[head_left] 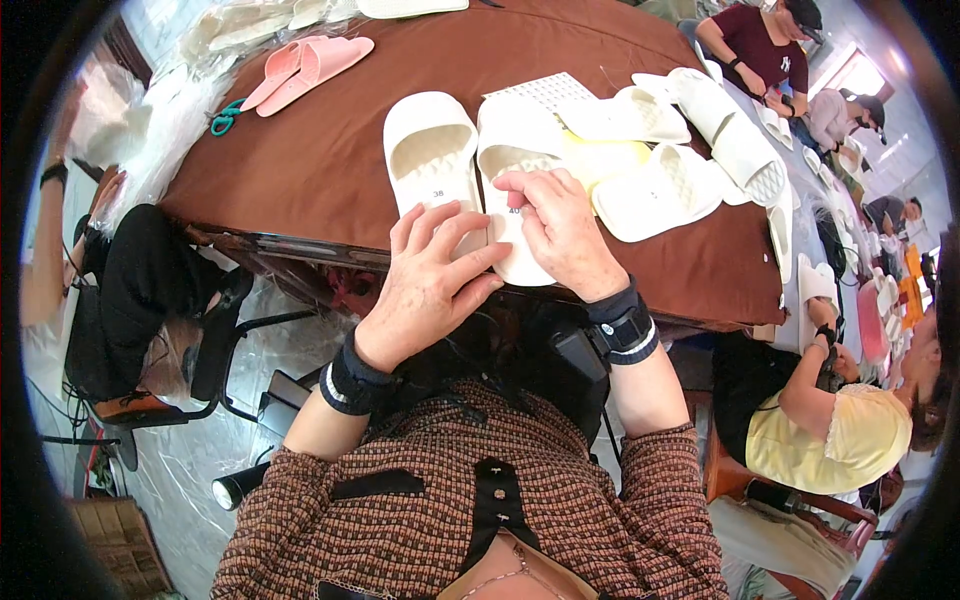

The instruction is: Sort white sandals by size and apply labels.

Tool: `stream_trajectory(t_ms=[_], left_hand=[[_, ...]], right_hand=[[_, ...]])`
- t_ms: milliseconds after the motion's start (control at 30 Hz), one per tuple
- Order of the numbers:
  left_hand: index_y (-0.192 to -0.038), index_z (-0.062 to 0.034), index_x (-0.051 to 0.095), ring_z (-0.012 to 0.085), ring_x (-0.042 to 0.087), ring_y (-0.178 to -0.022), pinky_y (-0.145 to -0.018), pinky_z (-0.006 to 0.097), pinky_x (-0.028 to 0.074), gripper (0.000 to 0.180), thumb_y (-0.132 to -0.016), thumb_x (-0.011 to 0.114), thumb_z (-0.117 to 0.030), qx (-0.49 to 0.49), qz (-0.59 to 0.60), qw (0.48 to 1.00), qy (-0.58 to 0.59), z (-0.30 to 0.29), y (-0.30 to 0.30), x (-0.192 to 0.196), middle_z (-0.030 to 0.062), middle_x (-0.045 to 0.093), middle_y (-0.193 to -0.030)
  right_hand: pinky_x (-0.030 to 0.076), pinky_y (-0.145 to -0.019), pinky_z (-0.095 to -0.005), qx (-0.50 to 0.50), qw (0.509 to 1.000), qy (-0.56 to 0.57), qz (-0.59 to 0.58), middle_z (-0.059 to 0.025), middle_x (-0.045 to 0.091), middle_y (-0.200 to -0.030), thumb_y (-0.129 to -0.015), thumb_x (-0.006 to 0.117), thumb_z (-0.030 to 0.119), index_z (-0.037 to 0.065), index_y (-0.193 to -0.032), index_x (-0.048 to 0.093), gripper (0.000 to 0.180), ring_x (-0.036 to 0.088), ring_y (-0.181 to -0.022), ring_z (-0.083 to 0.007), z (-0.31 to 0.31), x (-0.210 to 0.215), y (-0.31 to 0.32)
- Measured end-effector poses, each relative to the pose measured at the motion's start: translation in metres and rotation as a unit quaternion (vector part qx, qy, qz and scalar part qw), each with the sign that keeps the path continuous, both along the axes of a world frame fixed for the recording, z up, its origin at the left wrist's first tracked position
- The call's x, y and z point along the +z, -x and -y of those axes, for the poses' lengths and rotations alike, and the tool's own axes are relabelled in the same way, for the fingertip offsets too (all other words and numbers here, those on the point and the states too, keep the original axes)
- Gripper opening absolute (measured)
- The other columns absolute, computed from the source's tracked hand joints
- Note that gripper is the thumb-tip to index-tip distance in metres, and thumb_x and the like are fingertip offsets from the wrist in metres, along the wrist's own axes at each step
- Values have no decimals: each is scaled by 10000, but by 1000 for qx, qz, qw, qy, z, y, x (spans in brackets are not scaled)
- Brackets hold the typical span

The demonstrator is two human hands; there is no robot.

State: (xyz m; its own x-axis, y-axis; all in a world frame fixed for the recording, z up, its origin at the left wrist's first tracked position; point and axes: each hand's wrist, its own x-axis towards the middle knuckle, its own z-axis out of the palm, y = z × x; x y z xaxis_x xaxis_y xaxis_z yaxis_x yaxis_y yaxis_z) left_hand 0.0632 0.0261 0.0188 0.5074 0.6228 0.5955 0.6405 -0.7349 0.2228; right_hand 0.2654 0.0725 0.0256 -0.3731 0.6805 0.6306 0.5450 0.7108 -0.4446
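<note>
- A person bends over a pair of white slippers, the left-hand one [430, 125] and the right-hand one [515, 135] side by side at the near edge of a table with a brown cloth [300, 185], toes pointing away.
- The left hand [425, 285] lies across the left-hand slipper's heel, fingers spread wide, its index finger and thumb reaching over to the neighbouring heel.
- The right hand [570, 235] is over the right-hand slipper, fingers curled and narrow near the footbed; whether they pinch anything cannot be told.
- Each footbed bears a small dark printed mark, one [438, 193] in plain view, the other [514, 211] beside the right fingertips.
- Just behind, a white sheet [545, 92] carries rows of tiny marks, too small to read.
- More white slippers [655, 190] lie to the right, beside a pale yellow item [603, 160].
- Pink slippers [310, 72] rest at upper left, next to a teal coil [227, 118].
- At upper right, a co-worker in a dark red shirt [757, 45] with a pale chest emblem handles footwear.
</note>
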Motion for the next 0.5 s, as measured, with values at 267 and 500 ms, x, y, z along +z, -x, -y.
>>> stream_trajectory(t_ms=[267,500], left_hand=[[-1124,-175,682,292,460,-1251,-1094,494,283,373,-756,742,-153,0,-7,1000,5,0,1,-1,36,562,-1268],[-1123,-175,681,293,461,-1252,-1090,493,287,380,-749,742,-147,2,-6,1000,2,1,1,-1,39,562,-1267]], right_hand=[[445,-853,-378,9,1000,13,9,-86,600,-882,-773,482,-89,55,-1146,610,420,545,-888,-267,-1,1,-2],[441,-855,-380,-2,1000,4,2,-91,588,-879,-772,480,-85,37,-1138,604,406,543,-892,-266,-1,0,1]])
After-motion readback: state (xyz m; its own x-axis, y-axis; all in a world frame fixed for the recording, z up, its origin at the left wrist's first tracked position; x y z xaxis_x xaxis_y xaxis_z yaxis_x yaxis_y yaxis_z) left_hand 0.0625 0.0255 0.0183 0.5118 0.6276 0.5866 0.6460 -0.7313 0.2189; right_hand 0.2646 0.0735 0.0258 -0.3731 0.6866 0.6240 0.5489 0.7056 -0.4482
